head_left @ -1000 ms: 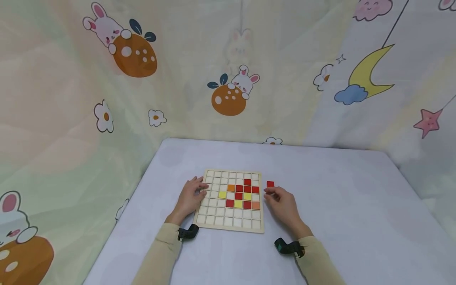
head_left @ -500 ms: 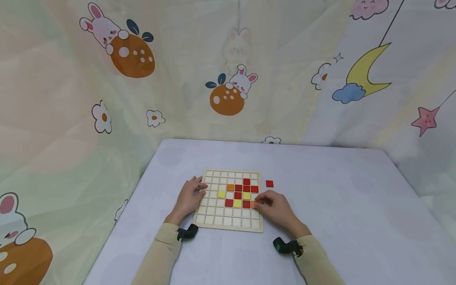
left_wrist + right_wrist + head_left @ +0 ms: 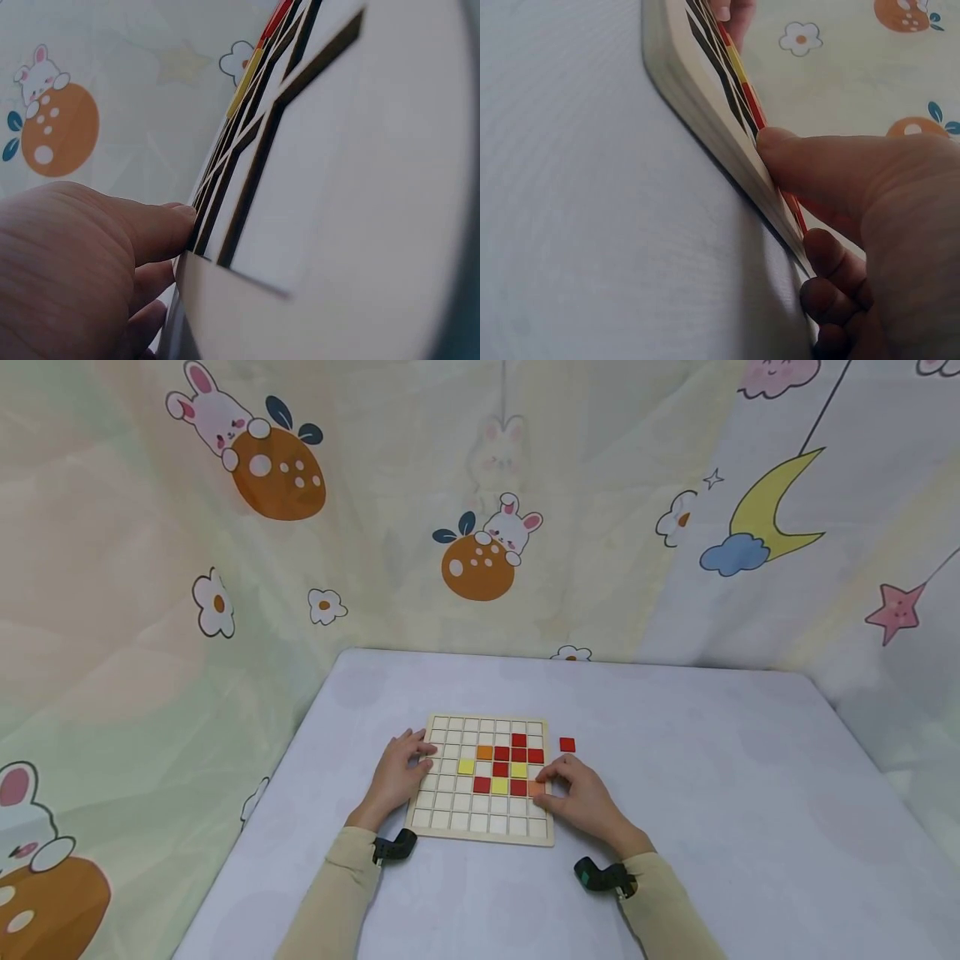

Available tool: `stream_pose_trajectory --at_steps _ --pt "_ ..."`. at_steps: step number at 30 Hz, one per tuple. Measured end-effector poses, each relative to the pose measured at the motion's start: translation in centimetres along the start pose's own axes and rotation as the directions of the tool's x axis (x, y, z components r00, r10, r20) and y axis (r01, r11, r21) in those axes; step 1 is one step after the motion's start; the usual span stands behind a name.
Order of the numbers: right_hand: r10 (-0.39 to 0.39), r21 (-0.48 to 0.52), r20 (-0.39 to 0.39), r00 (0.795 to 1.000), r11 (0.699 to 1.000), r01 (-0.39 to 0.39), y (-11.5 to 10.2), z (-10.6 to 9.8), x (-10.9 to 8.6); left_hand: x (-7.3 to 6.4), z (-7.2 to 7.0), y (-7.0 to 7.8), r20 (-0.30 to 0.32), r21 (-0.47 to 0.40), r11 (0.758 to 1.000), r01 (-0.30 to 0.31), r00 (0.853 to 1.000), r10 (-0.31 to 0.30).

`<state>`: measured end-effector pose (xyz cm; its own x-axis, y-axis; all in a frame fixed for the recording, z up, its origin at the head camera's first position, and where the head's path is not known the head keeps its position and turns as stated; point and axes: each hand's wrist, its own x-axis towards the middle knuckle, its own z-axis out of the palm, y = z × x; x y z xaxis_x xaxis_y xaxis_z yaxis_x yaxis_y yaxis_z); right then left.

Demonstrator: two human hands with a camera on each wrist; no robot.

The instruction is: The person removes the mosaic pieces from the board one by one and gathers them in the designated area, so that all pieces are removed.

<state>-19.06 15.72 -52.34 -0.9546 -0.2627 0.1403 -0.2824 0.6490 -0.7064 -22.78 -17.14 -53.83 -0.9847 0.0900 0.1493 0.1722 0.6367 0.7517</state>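
A square wooden grid board (image 3: 478, 838) lies on the table, with several red, yellow and orange tiles in its cells. My left hand (image 3: 397, 777) rests at the board's left edge, thumb and index fingertip on the rim; its other fingers lie outside the edge in the left wrist view. At the right edge, the thumb and index finger of my right hand (image 3: 585, 793) pinch a light orange tile (image 3: 536, 788), which sits in its cell beside a red tile (image 3: 518, 787). In the right wrist view the thumb (image 3: 780, 154) partly covers the tiles.
A loose red tile (image 3: 567, 744) lies on the table just off the board's upper right side. The white-covered table (image 3: 720, 793) extends around the board. Behind it hangs a printed cloth (image 3: 390, 518) with rabbits and flowers.
My right hand has moved left and down from beside the loose red tile to the light orange tile on the board. The left hand stays at the board's edge.
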Motion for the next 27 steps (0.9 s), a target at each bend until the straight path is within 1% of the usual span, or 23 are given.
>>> stream_pose_trajectory --at_steps 6,17,27 --pt "0.023 0.007 0.012 1.000 1.000 -0.023 -0.03 0.06 0.06 -0.01 -0.01 -0.11 -0.002 -0.004 1.000 -0.009 1.000 0.009" --pt "0.043 0.015 0.015 0.999 0.999 -0.043 -0.66 -0.19 -0.07 0.03 -0.07 -0.13 0.004 0.003 1.000 -0.022 1.000 0.022" --pt "0.038 0.003 0.006 0.999 0.999 -0.038 -0.57 0.00 -0.01 -0.02 -0.05 -0.09 0.003 0.001 1.000 -0.026 1.000 0.026"
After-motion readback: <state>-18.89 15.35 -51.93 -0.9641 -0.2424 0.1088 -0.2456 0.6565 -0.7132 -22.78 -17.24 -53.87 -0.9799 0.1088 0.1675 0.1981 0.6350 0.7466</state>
